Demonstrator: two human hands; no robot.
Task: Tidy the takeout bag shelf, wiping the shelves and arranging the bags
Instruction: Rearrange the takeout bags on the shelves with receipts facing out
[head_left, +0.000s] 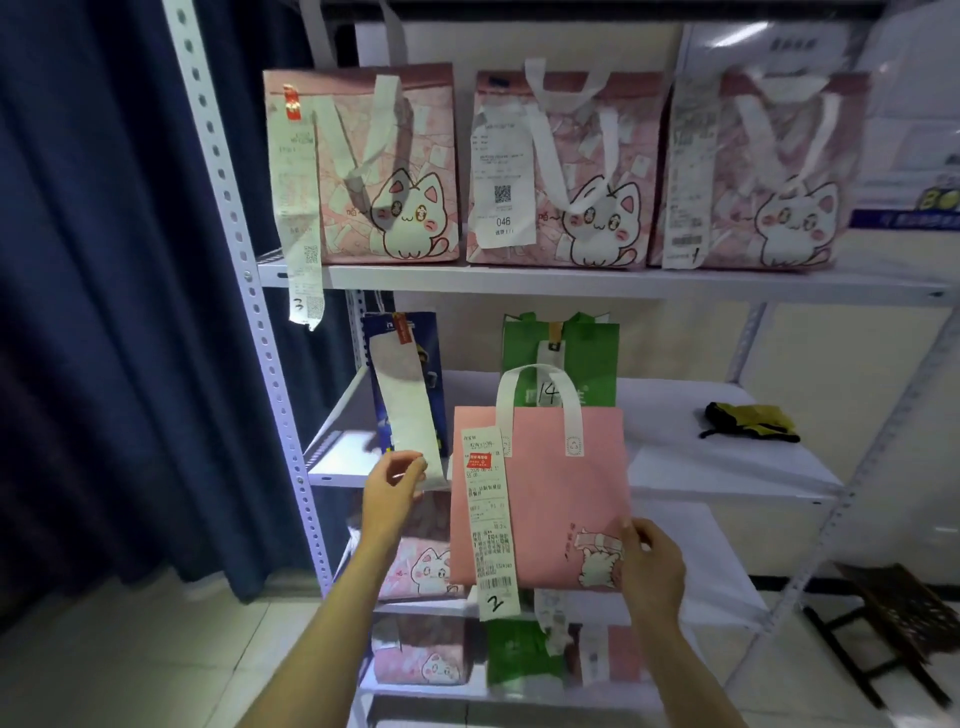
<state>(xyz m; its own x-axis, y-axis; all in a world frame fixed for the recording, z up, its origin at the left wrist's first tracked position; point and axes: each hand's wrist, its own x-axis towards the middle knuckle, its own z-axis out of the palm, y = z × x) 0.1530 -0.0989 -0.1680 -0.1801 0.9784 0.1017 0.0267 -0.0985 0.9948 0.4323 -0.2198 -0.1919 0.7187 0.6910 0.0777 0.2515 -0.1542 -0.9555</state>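
Pinching the lower right corner of the pink bag (545, 499), my right hand (652, 566) holds it flat with the front toward me, in front of the edge of the middle shelf (727, 467). I judge this corner hold is for steering the bag, so that it goes onto the board straight. Its white handle (537, 405) stands up, and its receipt (491, 519) hangs down the left side with a handwritten 2 at the bottom, readable from here.

My left hand (395, 486) has curled fingers closed on the lower end of a long white paper strip (410, 415) that hangs from the blue bag (402, 374). I think I keep this strip aside so the pink bag does not trap it.

Behind the pink bag stands a green bag (563, 358) marked 14. On the right part of the same shelf lies a dark and yellow cloth (750, 421), well apart from the bags, probably the wiping rag.

Above, three pink cat bags (566, 166) stand in a row, fronts forward, receipts hanging. Lower shelves hold more pink and green bags, less orderly. A dark curtain (104, 312) hangs to the left of the rack.
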